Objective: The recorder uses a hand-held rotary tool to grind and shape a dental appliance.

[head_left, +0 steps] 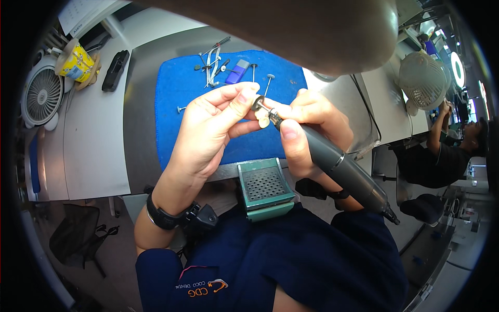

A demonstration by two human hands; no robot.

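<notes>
Over the blue cloth (pixel 171 93), my left hand (pixel 205 125) pinches a small cream tooth-like piece (pixel 263 120) between thumb and fingers. A dark grey rotary handpiece (pixel 340 164) lies in my right hand (pixel 314 122), its body slanting down to the right. From its tip sticks a thin shank carrying a small dark disc (pixel 257 103). This disc sits right beside the cream piece and my left thumb; whether they touch I cannot tell. Both hands are close together, and the fingers partly hide the piece.
Several shanked discs, a metal caliper-like tool (pixel 212 62) and a purple-and-grey block (pixel 237 72) lie on the cloth. A green perforated tray (pixel 267 183) juts from the bench edge. Overhead looms a large lamp-like body (pixel 332 31). Fans (pixel 41 93) stand either side; another person (pixel 442 151) sits right.
</notes>
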